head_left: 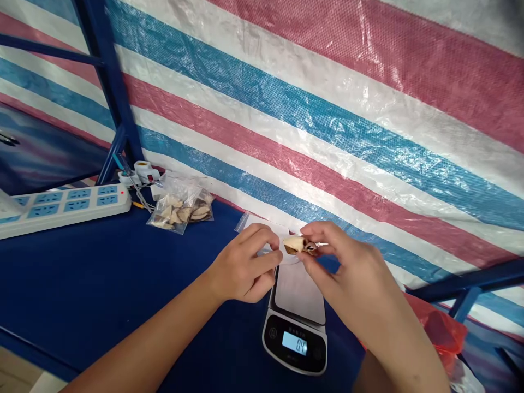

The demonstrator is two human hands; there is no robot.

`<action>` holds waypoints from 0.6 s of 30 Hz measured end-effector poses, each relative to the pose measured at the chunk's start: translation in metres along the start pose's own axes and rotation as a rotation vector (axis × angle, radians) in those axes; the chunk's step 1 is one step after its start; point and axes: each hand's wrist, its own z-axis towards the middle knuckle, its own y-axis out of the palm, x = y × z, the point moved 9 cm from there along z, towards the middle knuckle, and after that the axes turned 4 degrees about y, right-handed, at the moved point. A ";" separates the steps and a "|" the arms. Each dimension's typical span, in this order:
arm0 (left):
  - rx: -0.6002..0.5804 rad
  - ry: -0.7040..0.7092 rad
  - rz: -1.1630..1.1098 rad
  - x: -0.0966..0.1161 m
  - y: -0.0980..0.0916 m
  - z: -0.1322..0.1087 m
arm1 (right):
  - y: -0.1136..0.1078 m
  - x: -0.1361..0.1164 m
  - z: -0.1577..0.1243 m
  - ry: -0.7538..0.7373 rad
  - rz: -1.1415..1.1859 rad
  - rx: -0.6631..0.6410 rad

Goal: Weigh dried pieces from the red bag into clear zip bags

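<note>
Between the fingertips of my right hand (344, 262) are a few small dried slices (293, 243), cream-coloured with brown edges. My left hand (249, 265) is closed just to their left, its thumb and index finger pinched on a clear plastic bag (268, 221); the exact grip is partly hidden. The bag's mouth lies close to the slices, above the back of the scale. Below both hands is a kitchen scale (300, 295) with a silver platform. Its lit display (295, 343) seems to read 0.4.
Clear bags of similar pale slices (180, 210) lie on the blue table (123, 273). Left of them is a white power strip (69, 204), with tweezers (137, 183) nearby. Red plastic bags (436, 322) sit at the right. A striped tarpaulin (286, 109) rises behind.
</note>
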 end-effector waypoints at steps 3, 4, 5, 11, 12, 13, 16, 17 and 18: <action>-0.012 -0.007 -0.011 0.000 0.001 0.000 | 0.004 -0.002 0.000 0.006 -0.022 -0.014; -0.018 -0.011 -0.016 -0.001 0.002 0.000 | 0.003 -0.002 0.000 0.012 -0.031 -0.008; -0.023 -0.017 -0.020 -0.001 0.002 0.000 | 0.003 -0.002 0.000 0.014 -0.040 -0.003; 0.026 -0.079 -0.062 -0.007 -0.003 0.000 | 0.002 -0.006 0.000 -0.019 -0.074 -0.013; 0.055 -0.091 -0.071 -0.008 -0.006 0.000 | 0.003 -0.008 0.000 -0.038 -0.069 -0.018; 0.087 -0.108 -0.078 -0.010 -0.009 -0.001 | 0.004 -0.010 0.000 -0.061 -0.061 -0.026; 0.171 -0.218 -0.120 -0.019 -0.018 -0.003 | 0.013 -0.016 -0.001 -0.097 -0.038 -0.101; 0.185 -0.273 -0.152 -0.025 -0.020 -0.003 | 0.016 -0.017 -0.001 -0.096 -0.029 -0.135; 0.193 -0.336 -0.197 -0.031 -0.020 -0.004 | 0.019 -0.017 0.000 -0.089 -0.018 -0.164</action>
